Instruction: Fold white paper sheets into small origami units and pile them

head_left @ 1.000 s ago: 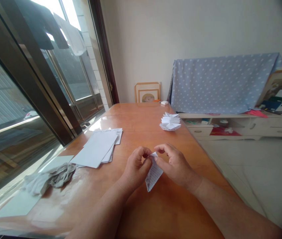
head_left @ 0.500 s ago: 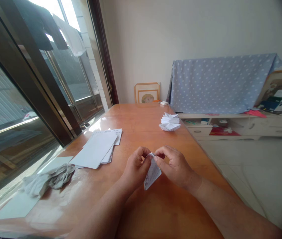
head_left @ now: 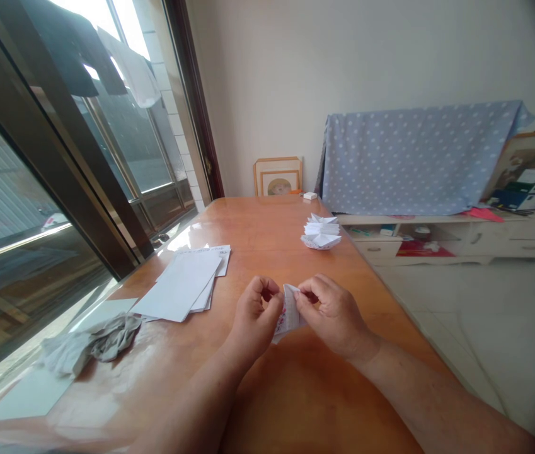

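The right hand [head_left: 336,314] is pinching the upper right edge of a small folded paper [head_left: 290,318] between thumb and fingertips, holding it above the near middle of the brown table [head_left: 258,230]. The left hand [head_left: 254,318] is curling its thumb and forefinger at the paper's left edge; whether they are gripping it I cannot tell. The two hands are facing each other, just apart, with the paper filling the gap. Brown wood is running from the left hand across to a stack of white sheets [head_left: 177,287], whose edges are fanning unevenly, and a grey cloth [head_left: 113,340] is lying crumpled nearer, by the table's left edge. On the far right, a cluster of folded white paper [head_left: 321,232] is sitting close to the right edge, while a small white box [head_left: 310,196] is resting at the far edge. The right forearm is crossing the table's right edge, with pale floor [head_left: 442,315] stretching beyond.
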Demonstrator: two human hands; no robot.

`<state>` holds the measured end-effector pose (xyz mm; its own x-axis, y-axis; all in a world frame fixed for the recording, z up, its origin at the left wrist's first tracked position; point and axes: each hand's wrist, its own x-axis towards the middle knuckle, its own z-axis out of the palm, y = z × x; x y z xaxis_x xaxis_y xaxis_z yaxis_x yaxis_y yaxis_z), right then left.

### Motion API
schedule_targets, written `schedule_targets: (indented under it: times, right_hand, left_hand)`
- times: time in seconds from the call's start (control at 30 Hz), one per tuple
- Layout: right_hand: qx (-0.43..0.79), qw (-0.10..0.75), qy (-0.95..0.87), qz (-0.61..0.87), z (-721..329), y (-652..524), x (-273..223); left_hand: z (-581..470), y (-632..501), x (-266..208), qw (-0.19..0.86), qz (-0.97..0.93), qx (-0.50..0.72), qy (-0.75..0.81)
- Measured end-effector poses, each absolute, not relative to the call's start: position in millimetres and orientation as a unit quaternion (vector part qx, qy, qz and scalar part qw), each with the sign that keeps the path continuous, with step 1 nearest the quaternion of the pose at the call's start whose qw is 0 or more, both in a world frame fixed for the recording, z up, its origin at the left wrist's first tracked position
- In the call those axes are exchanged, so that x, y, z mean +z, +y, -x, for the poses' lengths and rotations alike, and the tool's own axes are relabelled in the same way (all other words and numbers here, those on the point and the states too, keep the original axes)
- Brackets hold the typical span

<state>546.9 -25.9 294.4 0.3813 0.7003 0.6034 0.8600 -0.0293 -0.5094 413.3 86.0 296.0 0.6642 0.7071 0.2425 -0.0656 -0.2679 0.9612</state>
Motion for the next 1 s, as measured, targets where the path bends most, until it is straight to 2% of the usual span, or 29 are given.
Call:
schedule_targets:
  times: [0.17, 0.4, 0.57, 0.8, 1.0]
  right_hand:
    - [-0.148, 0.396, -0.566, 0.707, -543.6, -28.0, 297.6]
    - [-0.162, 0.415, -0.586, 0.676, -541.8, -31.4, 301.7]
    - [-0.171, 0.444, -0.585, 0.657, -537.5, -38.1, 306.6]
    - [-0.092, 0.482, -0.563, 0.666, -531.9, -38.3, 305.2]
    - [-0.055, 0.499, -0.553, 0.665, -531.6, -35.0, 302.7]
  left_hand:
    - [-410.5, 83.6, 300.3, 0.534, -0.754, 0.317, 0.213]
    - [-407.7, 77.3, 308.9, 0.620, -0.694, 0.304, 0.204]
    - [-403.4, 72.9, 318.8, 0.626, -0.685, 0.325, 0.184]
    - [-404.3, 74.0, 318.8, 0.638, -0.684, 0.292, 0.198]
    - [-406.4, 76.6, 316.4, 0.602, -0.704, 0.300, 0.229]
